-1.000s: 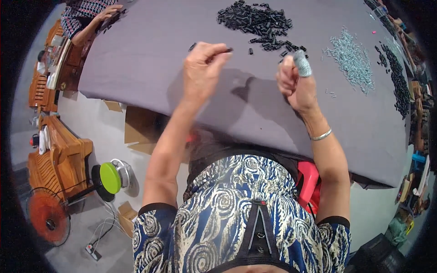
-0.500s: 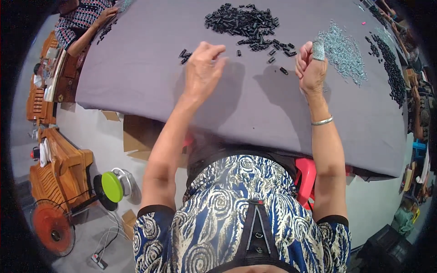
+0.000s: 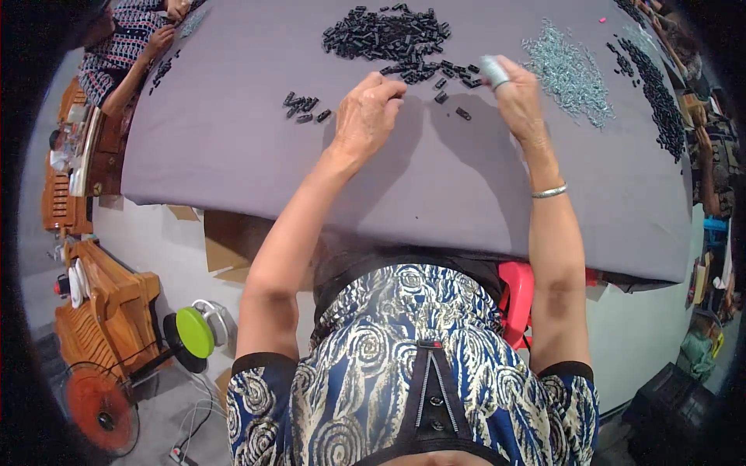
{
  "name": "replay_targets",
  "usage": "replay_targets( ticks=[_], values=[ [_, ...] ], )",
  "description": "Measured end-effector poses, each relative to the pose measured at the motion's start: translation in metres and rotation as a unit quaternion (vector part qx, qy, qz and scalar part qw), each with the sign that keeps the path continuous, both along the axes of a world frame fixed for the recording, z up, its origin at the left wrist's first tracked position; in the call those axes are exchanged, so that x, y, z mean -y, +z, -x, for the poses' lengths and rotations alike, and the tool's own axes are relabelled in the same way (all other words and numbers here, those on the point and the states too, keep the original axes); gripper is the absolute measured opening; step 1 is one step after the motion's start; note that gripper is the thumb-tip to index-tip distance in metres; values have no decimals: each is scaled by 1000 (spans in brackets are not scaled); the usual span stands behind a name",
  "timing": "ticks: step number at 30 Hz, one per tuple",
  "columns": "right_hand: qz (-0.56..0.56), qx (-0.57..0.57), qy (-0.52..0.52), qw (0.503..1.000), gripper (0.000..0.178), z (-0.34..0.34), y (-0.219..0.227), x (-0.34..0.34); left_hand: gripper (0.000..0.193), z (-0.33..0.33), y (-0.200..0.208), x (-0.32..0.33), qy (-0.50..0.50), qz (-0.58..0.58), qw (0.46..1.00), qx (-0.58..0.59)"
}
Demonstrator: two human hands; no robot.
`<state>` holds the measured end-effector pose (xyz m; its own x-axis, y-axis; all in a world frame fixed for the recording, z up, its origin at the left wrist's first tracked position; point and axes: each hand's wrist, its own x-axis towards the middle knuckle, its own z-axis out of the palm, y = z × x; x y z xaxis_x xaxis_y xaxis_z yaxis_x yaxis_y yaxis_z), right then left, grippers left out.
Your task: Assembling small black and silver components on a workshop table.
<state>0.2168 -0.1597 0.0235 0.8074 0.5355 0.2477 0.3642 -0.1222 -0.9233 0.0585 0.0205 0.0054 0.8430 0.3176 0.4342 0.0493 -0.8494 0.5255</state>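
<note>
Left hand (image 3: pixel 368 113) curled, right hand (image 3: pixel 516 95) curled beside silvery pile (image 3: pixel 571 75)

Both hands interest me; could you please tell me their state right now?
Left hand: curled closed; whether it holds anything cannot be told.
Right hand: curled closed; any contents are hidden.

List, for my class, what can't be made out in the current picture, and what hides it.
All in the head view:
- Left hand: what it pinches, if anything; its own curl hides this.
- Right hand: its grip; hidden by its own back and some blur.
- Black pile: the count; pieces overlap.
- Silver pile: each bit's exact shape; too small.
- Box: its contents; the cloth overhangs it.
</note>
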Motion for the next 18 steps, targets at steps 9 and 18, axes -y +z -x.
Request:
replay_targets(
  ticks=[9, 18],
  values=[
    [210, 162, 150, 952, 15, 14, 18, 8, 25, 17, 12, 21, 0, 91, 995, 31],
    [170, 178, 177, 953, 17, 33, 16, -4, 26, 29, 14, 43, -22, 207, 976, 63]
  ],
)
